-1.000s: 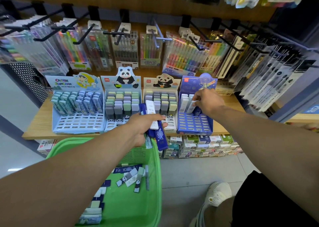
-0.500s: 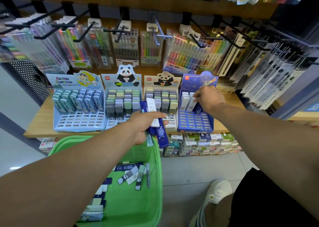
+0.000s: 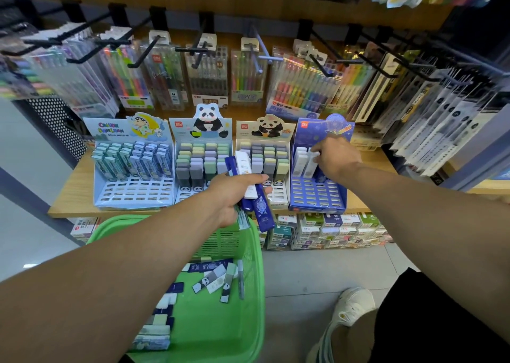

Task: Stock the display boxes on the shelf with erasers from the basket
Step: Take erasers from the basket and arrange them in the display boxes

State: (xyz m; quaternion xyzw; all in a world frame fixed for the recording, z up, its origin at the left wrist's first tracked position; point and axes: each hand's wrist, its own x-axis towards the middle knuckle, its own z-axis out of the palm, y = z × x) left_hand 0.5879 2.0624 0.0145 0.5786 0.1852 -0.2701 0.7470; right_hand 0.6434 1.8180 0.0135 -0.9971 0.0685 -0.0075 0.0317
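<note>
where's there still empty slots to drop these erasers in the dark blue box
The dark blue display box is free across its front rows of slots, below the white erasers that the right hand touches. Its back row is filling. The two panda boxes are crowded.

The shelf (image 3: 77, 188) is matt, pale wood. On it the blue display box (image 3: 317, 197) looks like printed card with a slight sheen. Below the shelf, the green basket (image 3: 248, 252) is smooth plastic mesh. Above the shelf, pen packs (image 3: 207, 75) are glossy clear plastic.
</note>
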